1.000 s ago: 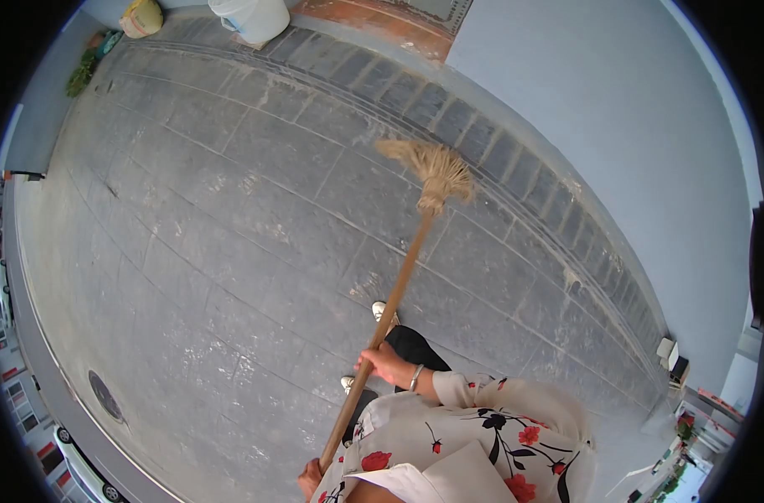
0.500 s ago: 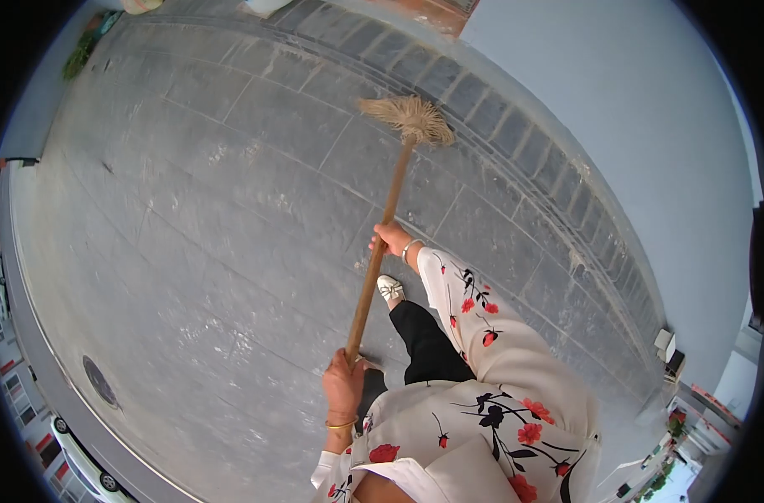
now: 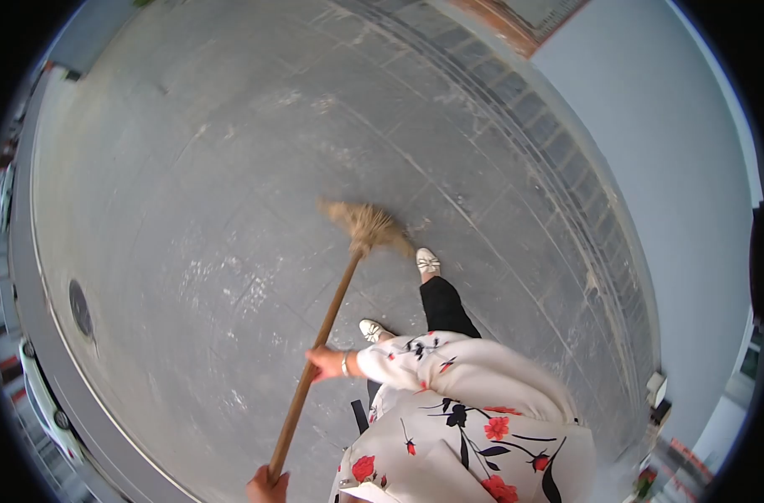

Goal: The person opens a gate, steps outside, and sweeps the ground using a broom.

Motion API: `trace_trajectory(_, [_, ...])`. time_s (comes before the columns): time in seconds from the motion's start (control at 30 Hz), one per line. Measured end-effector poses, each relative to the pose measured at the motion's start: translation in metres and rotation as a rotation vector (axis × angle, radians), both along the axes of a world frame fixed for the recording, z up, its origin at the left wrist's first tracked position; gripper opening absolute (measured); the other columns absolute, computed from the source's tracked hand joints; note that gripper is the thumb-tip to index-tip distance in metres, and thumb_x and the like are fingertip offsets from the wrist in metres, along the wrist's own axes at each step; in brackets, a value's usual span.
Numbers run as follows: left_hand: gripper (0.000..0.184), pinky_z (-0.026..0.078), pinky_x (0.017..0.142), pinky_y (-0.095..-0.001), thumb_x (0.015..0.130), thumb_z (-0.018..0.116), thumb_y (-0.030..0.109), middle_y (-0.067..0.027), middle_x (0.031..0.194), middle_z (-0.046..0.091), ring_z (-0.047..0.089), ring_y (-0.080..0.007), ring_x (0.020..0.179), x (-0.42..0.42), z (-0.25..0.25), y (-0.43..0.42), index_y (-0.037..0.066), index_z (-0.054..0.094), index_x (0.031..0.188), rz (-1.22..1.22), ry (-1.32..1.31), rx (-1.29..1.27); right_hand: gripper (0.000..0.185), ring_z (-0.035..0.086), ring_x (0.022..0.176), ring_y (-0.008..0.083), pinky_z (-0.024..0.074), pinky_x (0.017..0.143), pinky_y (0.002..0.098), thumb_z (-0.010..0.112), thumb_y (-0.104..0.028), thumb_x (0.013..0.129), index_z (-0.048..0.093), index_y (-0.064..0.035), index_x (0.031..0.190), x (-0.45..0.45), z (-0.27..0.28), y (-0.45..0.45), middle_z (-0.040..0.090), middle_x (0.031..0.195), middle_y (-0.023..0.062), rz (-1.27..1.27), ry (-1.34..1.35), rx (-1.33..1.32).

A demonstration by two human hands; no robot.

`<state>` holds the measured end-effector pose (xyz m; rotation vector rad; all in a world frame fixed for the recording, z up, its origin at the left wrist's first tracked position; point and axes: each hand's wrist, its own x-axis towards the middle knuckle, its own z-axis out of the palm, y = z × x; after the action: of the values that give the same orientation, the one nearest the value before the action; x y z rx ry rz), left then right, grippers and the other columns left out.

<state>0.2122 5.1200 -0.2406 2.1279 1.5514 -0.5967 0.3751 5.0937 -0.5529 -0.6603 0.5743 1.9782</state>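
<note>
A string mop (image 3: 367, 226) with beige strands and a long wooden handle lies against the grey paved ground, its head just left of a white shoe (image 3: 428, 261). My right hand (image 3: 324, 364), with a silver bangle at the wrist, is wrapped round the middle of the handle. Lower down, near the bottom edge of the view, my left hand (image 3: 267, 486) grips the top end of the handle; its wrist is out of view. The mop strands are blurred and fanned out sideways.
A pale wall (image 3: 650, 142) runs along the right, with a darker strip of paving (image 3: 558, 138) at its foot. At left are a round manhole cover (image 3: 80, 308), a road and a parked white car (image 3: 46, 402). The second white shoe (image 3: 371, 329) is near my right hand.
The mop head has come away from the wall-side strip, nearer to my feet. Both hands have shifted down and left with the handle, still gripping it. The feet have moved too.
</note>
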Motion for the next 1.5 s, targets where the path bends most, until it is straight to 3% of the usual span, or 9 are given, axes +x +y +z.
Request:
trace_trajectory(0.03, [0.019,0.038,0.048,-0.0345,0.064,0.062,0.018,-0.0175,0.061,0.051,0.047,-0.03,0.053,-0.005,0.035,0.002,0.004,0.054,0.075,0.034,0.119,-0.025,0.023,0.052,0.077,0.0318,0.0424,0.069,0.0478,0.044,-0.022,0.077,0.038,-0.0031,0.088,-0.034,0.003,0.013,0.048,0.082,0.0156,0.032,0.128,0.019])
trace_trajectory(0.37, [0.027,0.039,0.048,-0.0342,0.061,0.063,0.017,-0.0178,0.065,0.051,0.047,-0.0322,0.054,-0.084,0.103,0.01,0.005,0.055,0.084,0.133,-0.019,0.121,0.019,0.051,0.078,0.0334,0.0424,0.069,0.0472,0.045,-0.011,0.074,0.037,0.0017,0.086,-0.118,0.078,0.078,0.048,0.081,0.0174,0.166,0.108,-0.062])
trace_trajectory(0.47, [0.03,0.036,0.045,-0.0287,0.048,0.067,0.006,-0.012,0.053,0.046,0.037,-0.0198,0.044,-0.084,0.062,0.04,0.0,0.053,0.075,0.172,-0.151,0.096,0.014,0.051,0.078,0.0312,0.0417,0.071,0.0467,0.045,-0.01,0.074,0.04,0.0007,0.081,-0.069,0.072,0.091,0.05,0.078,0.0171,0.035,0.026,0.044])
trace_trajectory(0.73, [0.032,0.041,0.052,-0.0349,0.058,0.064,0.013,-0.0153,0.067,0.053,0.052,-0.0312,0.061,0.119,-0.123,0.156,0.003,0.052,0.085,-0.184,-0.722,0.071,0.021,0.053,0.069,0.0316,0.0427,0.067,0.046,0.038,-0.017,0.078,0.04,0.002,0.086,0.228,-0.018,0.148,0.052,0.071,0.0172,-0.364,-0.74,-0.214])
trace_trajectory(0.93, [0.028,0.041,0.052,-0.0363,0.061,0.061,0.014,-0.0124,0.066,0.053,0.052,-0.0301,0.061,0.234,-0.146,0.228,0.006,0.05,0.085,-0.325,-0.675,0.043,0.029,0.051,0.079,0.0316,0.0406,0.069,0.0488,0.035,-0.025,0.083,0.034,-0.0014,0.1,0.335,-0.019,0.196,0.045,0.095,0.0164,-0.29,-0.739,-0.373])
trace_trajectory(1.13, [0.033,0.041,0.054,-0.0346,0.057,0.065,0.013,-0.0125,0.069,0.054,0.052,-0.0297,0.063,0.115,-0.092,0.286,0.007,0.053,0.087,-0.098,-0.481,0.044,0.021,0.045,0.089,0.0299,0.0317,0.081,0.0509,0.035,-0.016,0.078,0.042,-0.0011,0.09,0.19,-0.054,0.269,0.046,0.093,0.0142,-0.239,-0.223,-0.237])
trace_trajectory(1.3, [0.038,0.042,0.053,-0.0296,0.049,0.068,0.009,-0.0152,0.067,0.055,0.054,-0.0266,0.06,0.016,0.035,0.287,0.004,0.055,0.084,0.209,-0.101,0.07,0.026,0.045,0.093,0.0309,0.0326,0.083,0.0471,0.04,-0.022,0.08,0.043,0.0006,0.091,0.01,0.027,0.322,0.048,0.096,0.0177,0.19,0.152,-0.053])
trace_trajectory(1.37, [0.032,0.041,0.052,-0.0347,0.062,0.062,0.017,-0.0182,0.071,0.054,0.052,-0.0327,0.063,0.006,0.081,0.295,0.005,0.054,0.091,0.329,-0.059,0.055,0.023,0.048,0.087,0.031,0.0365,0.079,0.0465,0.043,-0.021,0.078,0.043,0.0004,0.088,-0.045,0.033,0.351,0.049,0.091,0.0173,0.326,0.259,-0.04])
trace_trajectory(1.5, [0.032,0.042,0.054,-0.0351,0.064,0.06,0.017,-0.0185,0.073,0.054,0.053,-0.0323,0.066,0.029,0.115,0.308,0.004,0.053,0.093,0.291,0.12,0.117,0.022,0.049,0.08,0.0317,0.0415,0.072,0.0449,0.044,-0.018,0.076,0.041,0.0011,0.087,-0.088,0.065,0.396,0.048,0.086,0.0166,0.464,0.025,0.013])
